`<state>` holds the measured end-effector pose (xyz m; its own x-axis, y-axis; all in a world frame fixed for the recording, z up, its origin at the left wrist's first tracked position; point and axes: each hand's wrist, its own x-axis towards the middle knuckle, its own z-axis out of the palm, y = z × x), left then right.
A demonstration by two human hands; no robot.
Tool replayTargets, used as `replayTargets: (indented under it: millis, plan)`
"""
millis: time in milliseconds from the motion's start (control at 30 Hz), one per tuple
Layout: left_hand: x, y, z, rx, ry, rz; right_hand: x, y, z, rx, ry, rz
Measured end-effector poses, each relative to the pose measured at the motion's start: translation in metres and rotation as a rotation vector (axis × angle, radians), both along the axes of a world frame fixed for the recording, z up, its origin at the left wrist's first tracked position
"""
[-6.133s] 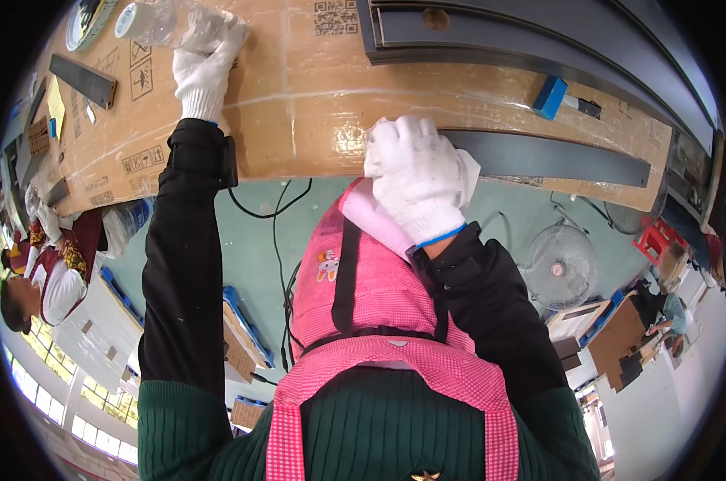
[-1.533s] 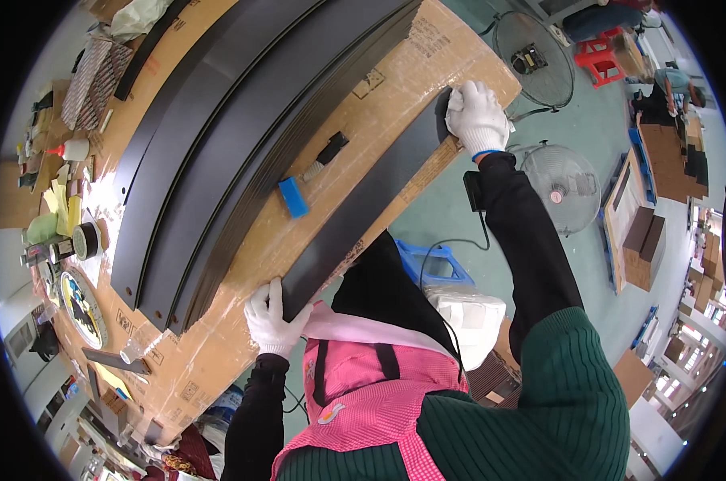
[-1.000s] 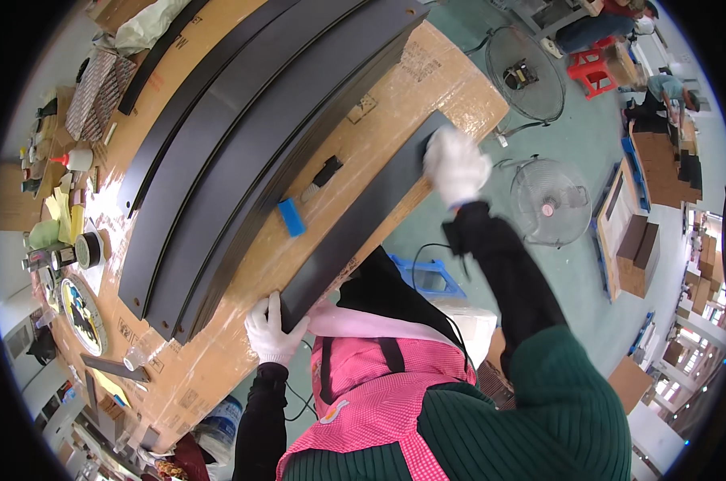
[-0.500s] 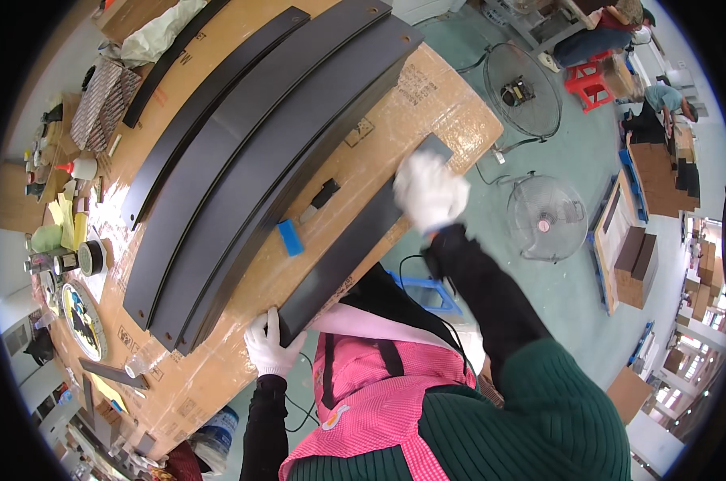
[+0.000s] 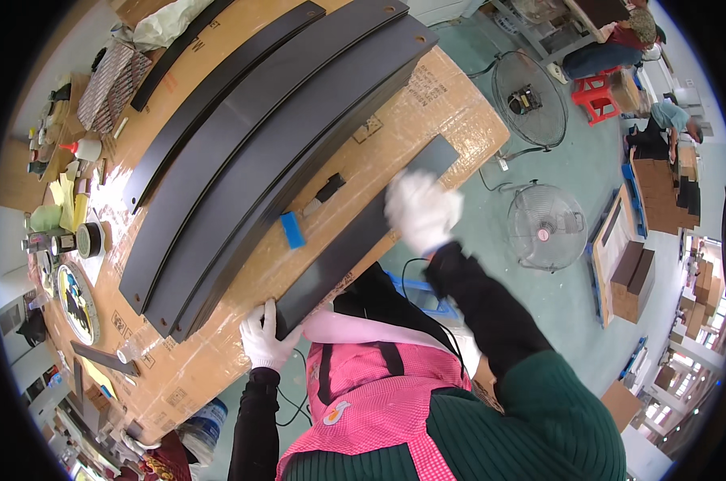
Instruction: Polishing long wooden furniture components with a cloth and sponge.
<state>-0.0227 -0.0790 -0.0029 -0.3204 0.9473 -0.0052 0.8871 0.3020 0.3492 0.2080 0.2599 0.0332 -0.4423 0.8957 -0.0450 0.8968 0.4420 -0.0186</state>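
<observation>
A long dark grey flat panel (image 5: 339, 258) lies along the near edge of the cardboard-covered table. My left hand (image 5: 267, 337), in a white glove, grips its lower left end, with the thumb and fingers at the corner. Over the panel's far right part is my gloved right hand (image 5: 424, 212), smeared by motion; its fingers and anything under them cannot be made out. Beyond the panel lie a small blue block (image 5: 292, 230) and a small black-and-clear tool (image 5: 328, 189). Farther off rests a stack of dark curved panels (image 5: 299, 152) with holes near their ends.
Tape, jars and a round tin (image 5: 90, 240) crowd the table's left side, near a white bottle with a red tip (image 5: 85, 149). To the right stand two floor fans (image 5: 546, 224) and a pallet with boxes (image 5: 612, 248). Other people work at the far right.
My right hand has shifted slightly left and down along the panel, uncovering more of its far end. The left hand keeps its hold. The whole view has shifted slightly.
</observation>
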Motion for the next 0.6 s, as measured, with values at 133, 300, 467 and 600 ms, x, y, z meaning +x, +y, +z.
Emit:
replayTargets:
  millis: [133, 300, 467, 600]
  plan:
    - [-0.002, 0.0, 0.0, -0.018, -0.001, -0.005, -0.007, -0.016, 0.01, -0.205, -0.024, 0.167]
    - [-0.003, -0.002, 0.0, -0.032, -0.004, -0.018, 0.043, 0.111, -0.008, 0.123, 0.198, -0.393]
    - [-0.002, -0.001, 0.0, -0.011, 0.0, -0.013, 0.002, 0.008, -0.008, 0.202, 0.017, 0.047]
    - [-0.002, 0.001, 0.003, 0.013, -0.027, -0.017, -0.012, -0.056, -0.022, -0.126, -0.003, 0.229]
